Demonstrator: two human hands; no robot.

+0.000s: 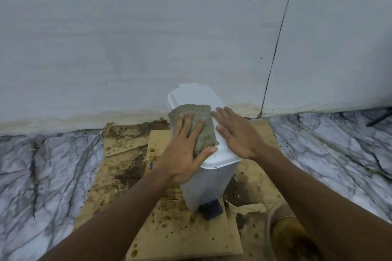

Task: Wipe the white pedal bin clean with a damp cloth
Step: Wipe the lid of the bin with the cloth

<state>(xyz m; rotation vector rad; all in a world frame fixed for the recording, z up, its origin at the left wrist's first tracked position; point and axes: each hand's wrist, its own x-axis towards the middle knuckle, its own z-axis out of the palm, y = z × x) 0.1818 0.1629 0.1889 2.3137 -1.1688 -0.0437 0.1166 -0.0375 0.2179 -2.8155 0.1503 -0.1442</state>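
The white pedal bin [209,186] stands on stained cardboard against the wall, its lid [195,96] closed and its dark pedal [212,210] facing me. A grey-green damp cloth [199,116] lies flat on the left half of the lid. My left hand [186,146] presses flat on the cloth, fingers spread, thumb at the cloth's near edge. My right hand [237,133] rests flat and open on the lid's right half, beside the cloth and not touching it.
Dirty, spotted cardboard sheets [174,233] cover the floor under the bin. Marbled floor tiles [42,176] lie on both sides. A pale wall [148,38] rises right behind the bin. A round container of brownish water [292,237] sits at the lower right.
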